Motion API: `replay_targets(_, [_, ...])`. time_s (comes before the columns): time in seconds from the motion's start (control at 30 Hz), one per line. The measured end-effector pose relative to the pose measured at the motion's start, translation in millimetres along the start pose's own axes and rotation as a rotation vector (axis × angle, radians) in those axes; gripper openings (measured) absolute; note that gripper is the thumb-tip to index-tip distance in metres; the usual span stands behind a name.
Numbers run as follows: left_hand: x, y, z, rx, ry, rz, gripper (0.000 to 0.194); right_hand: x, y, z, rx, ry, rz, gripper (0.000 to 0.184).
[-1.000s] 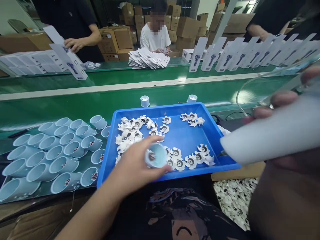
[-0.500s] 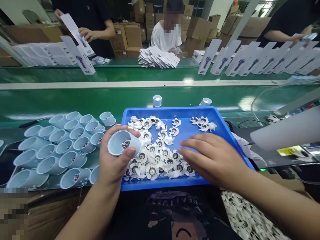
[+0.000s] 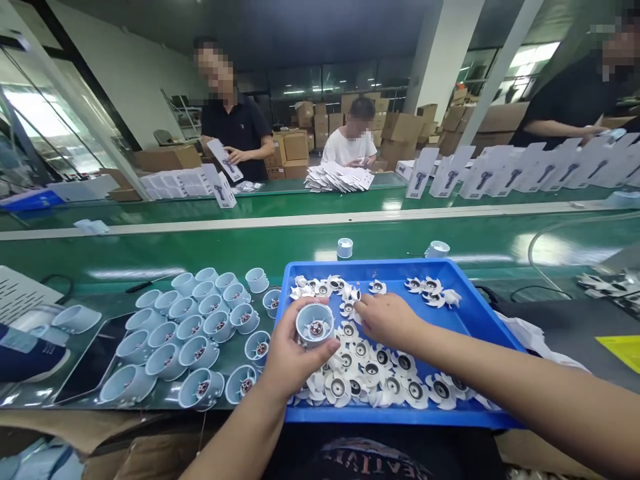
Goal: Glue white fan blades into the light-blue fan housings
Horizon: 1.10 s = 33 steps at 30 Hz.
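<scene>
Drawing in since half a second ago, the right hand (image 3: pixel 387 320) has closed most of its gap to the left, and its fingers have bunched down over the fans (image 3: pixel 337 388). From where I stand I can't tell whether they have hold of one. The left hand (image 3: pixel 287 360) is wrapped round a pale blue cup (image 3: pixel 315 341), thumb on one side and fingers on the other, its open mouth showing a reddish motor (image 3: pixel 316 327) inside.

Both hands are over the blue tray (image 3: pixel 400 417), the left at its left part. Loose white fans lie thickly below and around the hands, some showing dark round hubs, with a small cluster beyond the right hand, toward the far right corner. Left of the left hand, rows of similar blue cups (image 3: pixel 200 353) lie tilted on the bench, many with motors visible; a dark tablet (image 3: pixel 93 360) is farther left. White plastic (image 3: pixel 537 340) lies right of the tray, by the right forearm.

Past the hands, two small cups stand just beyond the tray: one (image 3: pixel 345 248) roughly ahead, another (image 3: pixel 437 249) to the right. Farther off, across the green belt (image 3: pixel 250 247), are a heap of flat cartons (image 3: pixel 340 179), a row of open boxes (image 3: pixel 485 177) and three people.
</scene>
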<state>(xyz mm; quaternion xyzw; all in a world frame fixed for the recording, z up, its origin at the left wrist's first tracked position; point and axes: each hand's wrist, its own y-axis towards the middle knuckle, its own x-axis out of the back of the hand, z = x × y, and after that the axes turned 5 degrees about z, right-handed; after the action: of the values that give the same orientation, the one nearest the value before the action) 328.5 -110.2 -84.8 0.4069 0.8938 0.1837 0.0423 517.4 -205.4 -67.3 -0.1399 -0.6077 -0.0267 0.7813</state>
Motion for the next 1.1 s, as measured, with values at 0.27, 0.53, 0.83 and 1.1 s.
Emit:
replay_targets(0.27, [-3.3,-8,-10,0.029,0.357,0.232,0.06,7,-61,3,0.076,1.017,0.033,0.051])
replay_targets(0.53, [-33.1,-15,-31,-0.241,0.66,0.362,0.03,-8,-90,27,0.148,1.112,-0.223,0.031])
replay_targets(0.83, [-43.8,-27,-33,-0.404,0.777,0.235,0.029,2,-89,42,0.326,0.396,-0.433,0.014])
replay_targets(1.1, [-1.5,-7,-42,-0.297,0.808,0.135,0.047,-3,-138,-14,0.467,0.813,-0.149,0.035])
